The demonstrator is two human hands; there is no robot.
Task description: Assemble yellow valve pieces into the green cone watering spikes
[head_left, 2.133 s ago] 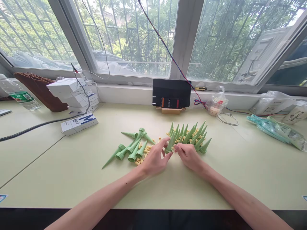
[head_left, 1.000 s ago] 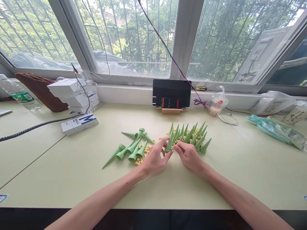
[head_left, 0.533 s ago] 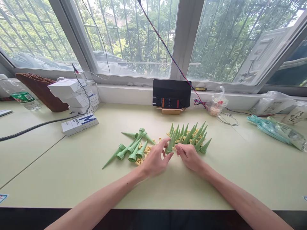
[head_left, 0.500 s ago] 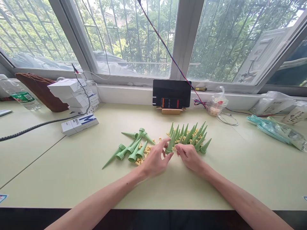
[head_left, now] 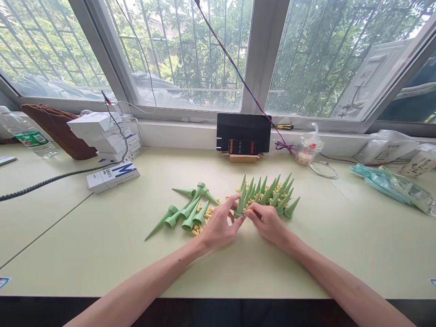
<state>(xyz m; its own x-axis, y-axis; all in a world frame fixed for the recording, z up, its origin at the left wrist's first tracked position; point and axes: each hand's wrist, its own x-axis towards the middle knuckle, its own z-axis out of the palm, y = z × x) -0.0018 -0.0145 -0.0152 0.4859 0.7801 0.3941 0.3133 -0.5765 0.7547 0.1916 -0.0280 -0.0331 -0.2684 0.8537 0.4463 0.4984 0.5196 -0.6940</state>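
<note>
Between thumb and fingers, my left hand (head_left: 221,225) grips the base of an upright green plant watering spike (head_left: 240,205). My right hand (head_left: 269,222) pinches a small yellow valve (head_left: 248,210) against the spike's right side, low down. How deep the valve sits is hidden by the fingertips. Just behind stand several upright green spikes (head_left: 272,193) in close rows, with yellow pieces on their sides. Left of my hands lie several loose spikes (head_left: 185,211), some with hollow ribbed caps facing me. A pile of loose yellow valves (head_left: 200,227) is partly covered by my left hand.
A phone showing a timer (head_left: 243,146) leans on a dark tablet (head_left: 221,127) at the back. White boxes (head_left: 112,177) and a water bottle (head_left: 32,136) stand on the left. Plastic bags (head_left: 384,181) lie at right. A black cable (head_left: 64,173) crosses the left side.
My right hand has moved slightly left, bringing the yellow valve against the spike. The spike in my left hand has shifted a little left and stands more upright.
</note>
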